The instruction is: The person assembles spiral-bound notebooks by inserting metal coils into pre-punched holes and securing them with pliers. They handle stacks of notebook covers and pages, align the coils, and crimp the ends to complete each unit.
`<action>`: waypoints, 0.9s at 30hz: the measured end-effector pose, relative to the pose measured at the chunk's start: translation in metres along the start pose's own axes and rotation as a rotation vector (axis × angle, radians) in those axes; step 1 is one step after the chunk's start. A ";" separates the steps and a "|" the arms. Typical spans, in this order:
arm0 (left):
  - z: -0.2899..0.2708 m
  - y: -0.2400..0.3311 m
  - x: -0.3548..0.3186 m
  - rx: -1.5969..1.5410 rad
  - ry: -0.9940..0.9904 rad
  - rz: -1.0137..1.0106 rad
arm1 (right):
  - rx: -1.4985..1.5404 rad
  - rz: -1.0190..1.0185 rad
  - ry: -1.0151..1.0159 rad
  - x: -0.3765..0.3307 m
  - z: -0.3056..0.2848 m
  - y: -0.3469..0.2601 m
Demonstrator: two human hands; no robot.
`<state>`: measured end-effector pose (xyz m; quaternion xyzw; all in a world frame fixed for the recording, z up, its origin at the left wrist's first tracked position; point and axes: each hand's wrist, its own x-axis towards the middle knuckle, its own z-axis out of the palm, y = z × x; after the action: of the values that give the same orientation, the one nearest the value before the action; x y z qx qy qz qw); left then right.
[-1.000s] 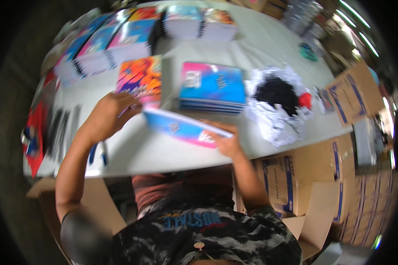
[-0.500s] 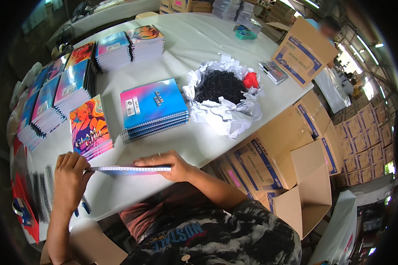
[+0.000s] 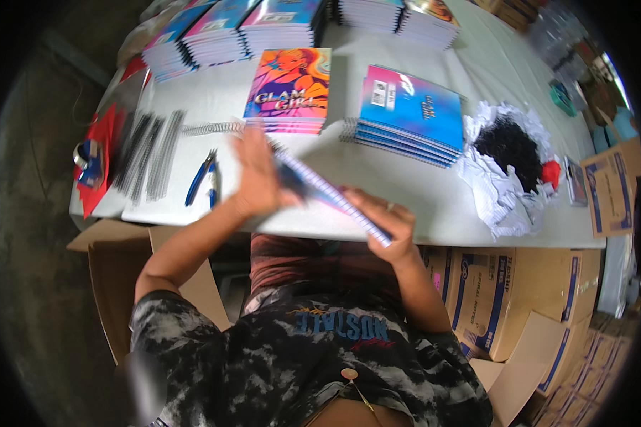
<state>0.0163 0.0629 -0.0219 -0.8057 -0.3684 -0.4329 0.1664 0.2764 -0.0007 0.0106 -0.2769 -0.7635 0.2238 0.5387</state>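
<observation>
My right hand (image 3: 390,222) grips the lower right end of a notebook (image 3: 335,193), which is held edge-on and slanted, with a row of punched holes along its edge. At its upper left end is my left hand (image 3: 253,174), smeared by motion, so its finger grip is unclear. A wire spiral coil (image 3: 210,129) stretches left from those fingertips; whether they hold it cannot be made out. Just beyond stand stacked notebooks with an illustrated orange and purple cover (image 3: 290,89). To the right lies a pile of blue-pink spiral notebooks (image 3: 412,114).
Blue-handled pliers (image 3: 201,179) and several loose coils (image 3: 149,153) lie left, beside a red sheet (image 3: 101,156). More notebook stacks (image 3: 281,25) line the back. Crumpled white paper with black strands (image 3: 509,153) sits right. Open cardboard boxes (image 3: 506,302) stand below the table edge.
The view has swung left, bringing the pliers and coils into sight. The notebook has tipped from nearly level to a slant down toward the right. My left hand has shifted and blurred.
</observation>
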 end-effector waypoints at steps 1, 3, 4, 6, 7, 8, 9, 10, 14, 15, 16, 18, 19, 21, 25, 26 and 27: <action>0.000 0.010 -0.006 -0.004 -0.048 0.132 | -0.007 -0.023 0.022 -0.001 -0.005 0.006; -0.007 0.007 -0.009 0.086 -0.010 0.287 | -0.023 -0.083 0.016 0.001 -0.005 0.015; -0.008 0.005 0.003 0.117 0.058 0.248 | -0.026 -0.091 -0.017 0.005 -0.003 0.008; -0.003 0.003 0.019 0.073 0.112 0.120 | -0.034 -0.084 -0.065 0.000 0.001 0.001; 0.002 0.002 0.021 0.002 0.111 0.035 | -0.047 -0.078 -0.081 0.000 0.002 0.001; 0.004 0.001 0.022 -0.068 0.111 -0.049 | -0.061 -0.074 -0.097 0.001 0.002 0.002; 0.004 0.018 -0.011 -0.120 -0.250 0.022 | -0.111 -0.068 -0.085 0.001 -0.001 0.005; -0.002 0.035 -0.007 -0.201 -0.229 0.304 | -0.092 -0.075 -0.071 -0.001 -0.002 0.007; -0.004 0.031 -0.010 -0.148 -0.210 0.280 | 0.004 -0.120 -0.012 0.004 0.005 0.009; 0.003 0.036 -0.018 -0.148 -0.184 0.235 | 0.012 -0.078 0.002 0.001 0.009 0.003; 0.013 0.039 -0.019 -0.142 -0.138 0.200 | 0.007 -0.054 0.013 0.003 0.008 0.000; 0.026 0.041 -0.020 -0.132 -0.047 0.129 | 0.004 -0.049 0.085 0.001 0.007 0.009; 0.013 0.044 -0.021 -0.087 -0.084 0.360 | 0.001 -0.048 0.137 0.002 0.006 0.016; -0.003 0.042 -0.005 -0.047 -0.061 0.493 | -0.018 -0.047 0.098 0.008 0.005 0.011; 0.014 0.025 0.027 -0.121 -0.027 0.024 | 0.027 0.000 0.057 0.008 0.014 0.006; 0.020 0.032 0.009 -0.164 -0.157 -0.124 | 0.020 0.001 0.058 0.008 0.014 0.007; 0.012 0.046 -0.004 -0.149 -0.255 0.172 | 0.030 -0.008 0.107 0.008 0.012 0.014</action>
<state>0.0560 0.0372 -0.0295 -0.8927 -0.2832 -0.3376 0.0944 0.2651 0.0149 0.0036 -0.2775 -0.7313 0.2177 0.5838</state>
